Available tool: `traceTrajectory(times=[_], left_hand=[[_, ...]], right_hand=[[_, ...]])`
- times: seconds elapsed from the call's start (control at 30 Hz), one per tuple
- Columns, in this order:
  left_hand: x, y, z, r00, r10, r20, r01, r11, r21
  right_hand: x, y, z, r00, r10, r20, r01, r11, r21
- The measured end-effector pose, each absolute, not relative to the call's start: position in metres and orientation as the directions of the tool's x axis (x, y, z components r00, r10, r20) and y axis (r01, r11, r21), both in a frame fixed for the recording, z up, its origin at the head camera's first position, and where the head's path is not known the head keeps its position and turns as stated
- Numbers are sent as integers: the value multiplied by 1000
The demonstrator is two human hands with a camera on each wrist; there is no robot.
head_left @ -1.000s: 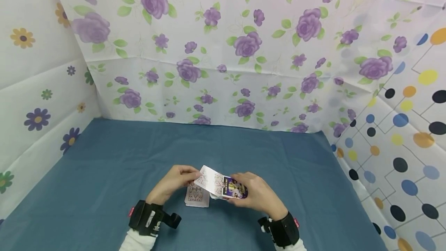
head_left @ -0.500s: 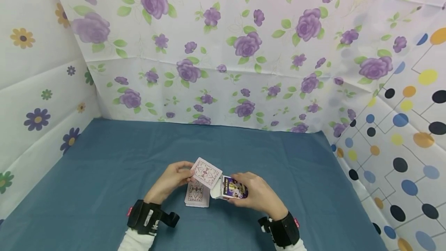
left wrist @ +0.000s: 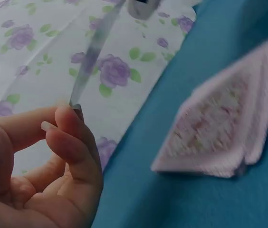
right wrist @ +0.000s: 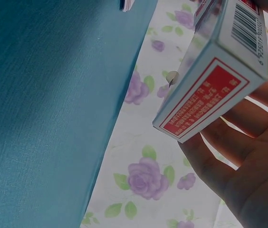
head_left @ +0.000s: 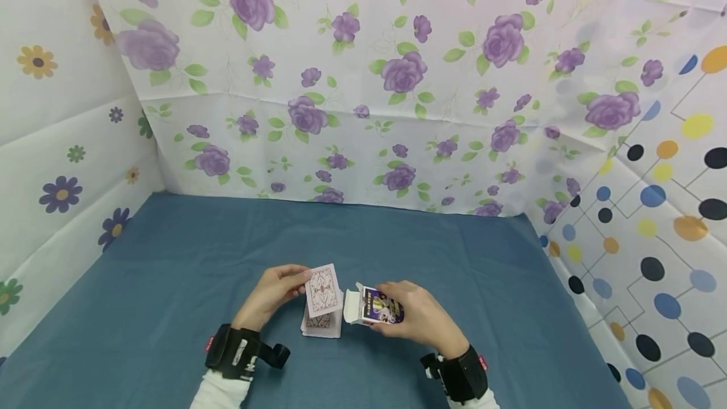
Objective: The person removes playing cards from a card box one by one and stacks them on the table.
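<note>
My left hand (head_left: 274, 292) pinches a playing card (head_left: 324, 290) by its corner, its patterned back facing up. In the left wrist view this card appears edge-on as a thin strip (left wrist: 95, 52) between thumb and finger. Below it lies a stack of playing cards (head_left: 322, 331), partly covered by the held card in the head view. My right hand (head_left: 423, 314) grips a card box (head_left: 383, 306) with a dark purple printed face. The box's white flap (head_left: 352, 306) stands open toward the stack. A red label and a barcode show on the box (right wrist: 205, 99) in the right wrist view.
A blue cloth (head_left: 363, 238) covers the table. Floral sheets (head_left: 352, 81) rise along the back and left, and a dotted sheet (head_left: 670, 257) closes off the right side. Black straps with cameras (head_left: 241, 352) sit on both wrists.
The left hand has drawn the card out of the box, then swung it left and down over the stack. The right hand and box have stayed in place.
</note>
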State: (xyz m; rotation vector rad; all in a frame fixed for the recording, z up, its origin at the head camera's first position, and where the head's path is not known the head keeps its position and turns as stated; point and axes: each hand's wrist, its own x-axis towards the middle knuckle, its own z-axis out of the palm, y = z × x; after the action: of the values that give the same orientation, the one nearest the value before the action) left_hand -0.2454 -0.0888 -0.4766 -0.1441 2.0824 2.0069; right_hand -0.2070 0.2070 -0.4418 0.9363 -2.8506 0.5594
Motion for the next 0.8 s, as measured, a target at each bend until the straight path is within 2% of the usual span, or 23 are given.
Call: traceTrajectory(times=[0.23,0.8], left_hand=[[-246,-84,-492,-969,1,-247,-238,259,936],[-243,-77,-500,-990,-98,-103,-137,460,877]], right_hand=[[-207,207,-442,-813,-552,187,-581,747,-323],[-208,207,-444,-813,-555,178,-581,748,-321]])
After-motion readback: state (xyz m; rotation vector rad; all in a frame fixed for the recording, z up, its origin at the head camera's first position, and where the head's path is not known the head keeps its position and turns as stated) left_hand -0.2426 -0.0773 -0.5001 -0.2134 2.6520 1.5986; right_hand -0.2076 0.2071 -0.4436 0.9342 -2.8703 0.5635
